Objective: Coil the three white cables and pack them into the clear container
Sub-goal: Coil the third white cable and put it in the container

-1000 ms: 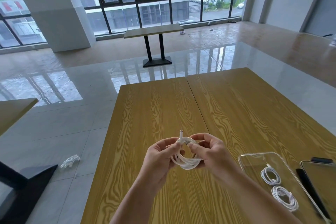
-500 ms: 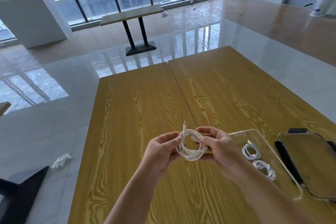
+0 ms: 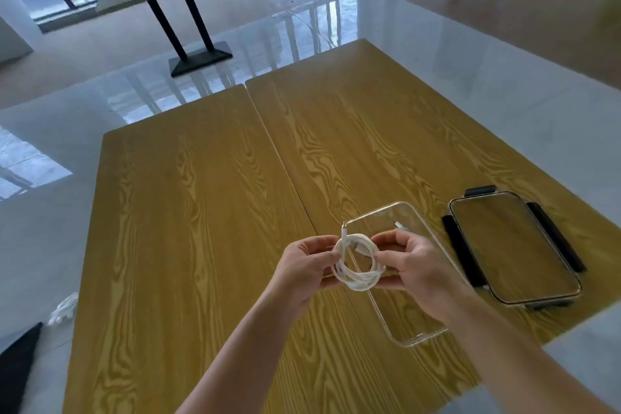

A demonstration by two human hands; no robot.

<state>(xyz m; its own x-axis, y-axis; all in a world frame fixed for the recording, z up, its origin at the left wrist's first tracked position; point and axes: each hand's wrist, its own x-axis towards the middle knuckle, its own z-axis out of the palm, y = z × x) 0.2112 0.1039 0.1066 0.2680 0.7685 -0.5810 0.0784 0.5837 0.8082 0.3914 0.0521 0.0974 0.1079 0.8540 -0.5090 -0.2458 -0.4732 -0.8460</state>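
The right hand hides most of the inside of the clear container. Only a small white cable end shows there.

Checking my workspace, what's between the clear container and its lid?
Only bare wooden table shows between the clear container and the lid in the head view.

Two yellow wood-grain tabletops butt together along one seam. On the right-hand top sits a clear container, and at its three o'clock, just beside it, a black-clipped lid (lying flat).
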